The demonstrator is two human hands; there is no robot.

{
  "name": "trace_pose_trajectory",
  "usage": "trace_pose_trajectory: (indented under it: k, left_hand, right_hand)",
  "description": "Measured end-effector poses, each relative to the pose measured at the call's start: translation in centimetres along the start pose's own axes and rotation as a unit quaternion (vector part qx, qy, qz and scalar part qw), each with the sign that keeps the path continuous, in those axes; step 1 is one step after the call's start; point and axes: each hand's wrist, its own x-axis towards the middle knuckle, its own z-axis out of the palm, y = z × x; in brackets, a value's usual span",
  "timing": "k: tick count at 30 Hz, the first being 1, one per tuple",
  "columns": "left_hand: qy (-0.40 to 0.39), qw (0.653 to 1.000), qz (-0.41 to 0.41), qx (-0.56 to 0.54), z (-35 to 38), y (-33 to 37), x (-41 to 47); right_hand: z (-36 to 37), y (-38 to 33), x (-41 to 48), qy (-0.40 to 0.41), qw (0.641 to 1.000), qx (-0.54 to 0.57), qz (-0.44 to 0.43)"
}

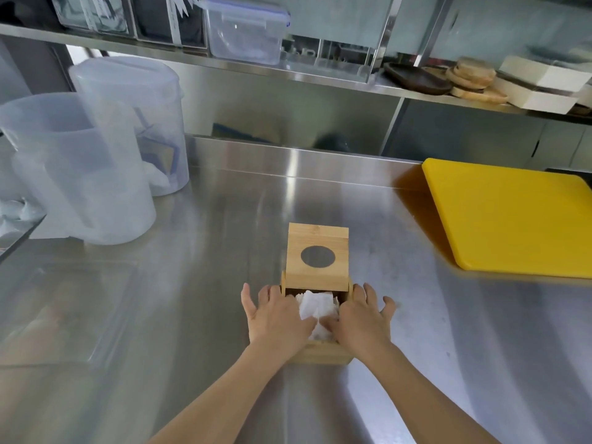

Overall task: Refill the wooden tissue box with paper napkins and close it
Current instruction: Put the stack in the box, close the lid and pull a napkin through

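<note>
A wooden tissue box sits on the steel counter, near its middle. Its hinged lid, with a round hole, stands raised at the far side. White paper napkins lie inside the box. My left hand rests over the box's left rim and my right hand over its right rim. Both hands have spread fingers, and the thumbs press down on the napkins at the near side.
Two translucent plastic jugs stand at the far left. A yellow cutting board lies at the right. A steel shelf above the counter carries a clear lidded container, wooden plates and white boxes.
</note>
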Motion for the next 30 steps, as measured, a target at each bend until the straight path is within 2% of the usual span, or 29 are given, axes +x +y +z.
trace_pose_trajectory:
  k: [3, 8, 12, 15, 18, 20, 22, 25, 30]
  left_hand:
    - [0.070, 0.995, -0.001, -0.072, -0.3, -0.7, -0.4]
    - [0.121, 0.980, -0.024, -0.158, -0.8, -1.4, 0.2]
    - [0.173, 0.974, 0.004, -0.147, 0.1, -1.5, 0.2]
    - [0.205, 0.969, 0.057, -0.125, 0.4, -1.4, 0.5]
    - [0.244, 0.948, 0.191, -0.065, 0.3, -1.6, 0.8]
    - [0.220, 0.934, 0.281, -0.019, 0.0, -2.1, 1.0]
    - [0.147, 0.931, 0.331, 0.051, -1.0, -2.6, 1.1]
    - [0.012, 0.927, 0.354, 0.124, -2.8, -3.1, 1.4]
    - [-0.043, 0.912, 0.361, 0.191, -3.6, -3.4, 2.5]
  right_hand:
    - [0.1, 0.5, -0.5, 0.079, 0.997, 0.019, -0.010]
    - [-0.3, 1.8, 0.1, 0.157, 0.985, 0.069, -0.017]
    - [0.1, 2.1, 0.4, 0.222, 0.966, 0.094, -0.091]
    - [0.4, 1.9, 0.3, 0.223, 0.957, 0.074, -0.171]
    - [-0.3, 1.4, -0.1, 0.183, 0.949, 0.052, -0.253]
    - [-1.0, 1.3, -0.3, 0.107, 0.951, 0.045, -0.286]
    - [-1.3, 1.3, -0.1, 0.070, 0.950, 0.026, -0.302]
    - [-1.4, 1.6, 0.4, 0.043, 0.949, -0.037, -0.309]
    - [-1.9, 2.6, 1.7, 0.006, 0.949, -0.117, -0.293]
